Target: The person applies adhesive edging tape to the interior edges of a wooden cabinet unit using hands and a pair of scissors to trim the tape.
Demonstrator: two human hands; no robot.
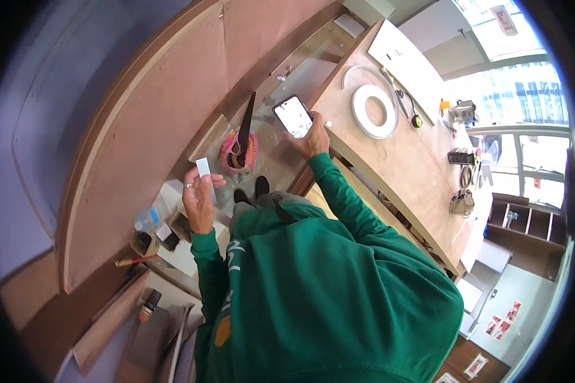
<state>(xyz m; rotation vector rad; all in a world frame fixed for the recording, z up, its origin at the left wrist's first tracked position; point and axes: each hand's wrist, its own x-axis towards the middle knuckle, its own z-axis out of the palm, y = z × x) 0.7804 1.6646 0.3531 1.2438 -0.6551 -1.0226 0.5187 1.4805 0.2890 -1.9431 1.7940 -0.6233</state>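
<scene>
Left hand (pixel 198 203): raised in front of the green sweatshirt (pixel 326 287), ring on one finger, thumb and fingertips pinching a small white rectangular piece (pixel 202 167) upright by its lower end.

Right hand (pixel 313 137): stretched toward the near edge of the long wooden bench (pixel 415 172), clasped round a smartphone (pixel 293 116) with its lit screen tilted up to the face.

Between the hands, lower down: pink woven basket (pixel 239 153) with a long dark tool (pixel 245 124) standing in it.

On the bench, well apart from the phone: white tape coil (pixel 374 112).

By the left forearm: plastic bottle (pixel 145 220) among small boxes.

Step, as judged: the white piece is being checked against the screen. A next move would call for a steady pinch and one hand freed of the phone.
</scene>
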